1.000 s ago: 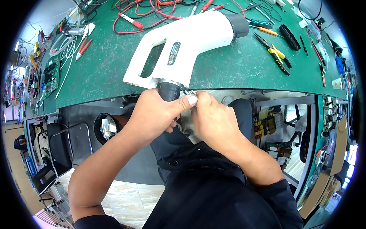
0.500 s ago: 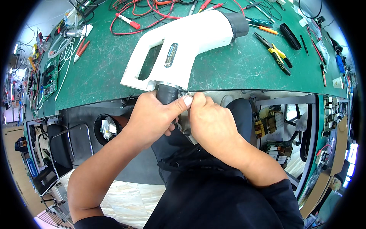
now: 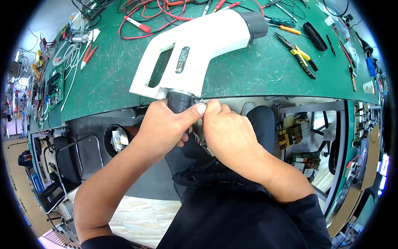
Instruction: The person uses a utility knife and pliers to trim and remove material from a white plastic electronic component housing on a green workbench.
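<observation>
A white EV charging gun (image 3: 207, 41) with a loop handle and a black cap (image 3: 257, 25) lies on the green workbench, its cable end reaching over the front edge. My left hand (image 3: 163, 128) is wrapped round the black cable (image 3: 179, 102) just below the housing, thumb pointing right. Close against that thumb, my right hand (image 3: 232, 133) is closed, knuckles up. A small bit of metal shows beside the cable where the hands meet; what the right fingers grip is hidden.
Yellow-black pliers (image 3: 299, 57), an orange screwdriver (image 3: 290, 30) and a black case (image 3: 315, 36) lie to the right. Red test leads (image 3: 124, 38) and a red-capped marker (image 3: 137, 24) lie at the back. A green circuit board (image 3: 56, 89) rests at left, a bin (image 3: 111, 139) below.
The charging gun appears slightly further left and up in view. Both hands keep their hold, with the right hand shifted slightly left.
</observation>
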`<action>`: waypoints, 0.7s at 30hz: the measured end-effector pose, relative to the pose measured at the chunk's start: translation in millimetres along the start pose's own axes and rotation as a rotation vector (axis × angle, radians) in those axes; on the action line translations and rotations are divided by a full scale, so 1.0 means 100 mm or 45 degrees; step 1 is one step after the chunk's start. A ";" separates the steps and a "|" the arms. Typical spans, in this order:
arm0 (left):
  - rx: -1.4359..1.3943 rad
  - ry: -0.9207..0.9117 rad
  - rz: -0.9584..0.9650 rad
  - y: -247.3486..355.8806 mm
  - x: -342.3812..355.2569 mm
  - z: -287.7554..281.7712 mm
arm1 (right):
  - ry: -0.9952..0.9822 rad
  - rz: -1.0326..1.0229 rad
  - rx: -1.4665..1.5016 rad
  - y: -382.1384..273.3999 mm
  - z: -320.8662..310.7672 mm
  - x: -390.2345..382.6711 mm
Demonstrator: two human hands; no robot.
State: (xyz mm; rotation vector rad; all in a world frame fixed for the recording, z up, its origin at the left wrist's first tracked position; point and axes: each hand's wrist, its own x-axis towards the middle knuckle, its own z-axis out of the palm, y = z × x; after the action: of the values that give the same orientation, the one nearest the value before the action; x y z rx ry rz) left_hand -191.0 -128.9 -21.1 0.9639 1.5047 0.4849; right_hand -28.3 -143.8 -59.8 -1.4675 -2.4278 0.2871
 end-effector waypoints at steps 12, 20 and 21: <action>0.039 0.048 -0.028 0.08 0.00 0.02 | -0.153 0.052 0.228 0.06 -0.04 0.03; 0.103 0.082 -0.037 0.09 -0.05 0.04 | -0.261 0.111 0.452 0.11 -0.10 0.10; 0.146 0.067 -0.027 0.09 -0.06 0.04 | -0.253 0.102 0.511 0.14 -0.09 0.08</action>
State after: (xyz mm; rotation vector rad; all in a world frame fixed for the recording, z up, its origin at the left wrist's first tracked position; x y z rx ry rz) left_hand -185.2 -129.0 -11.4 1.0302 1.6026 0.4151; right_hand -16.9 -129.8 -54.3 -1.4068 -2.2771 0.9188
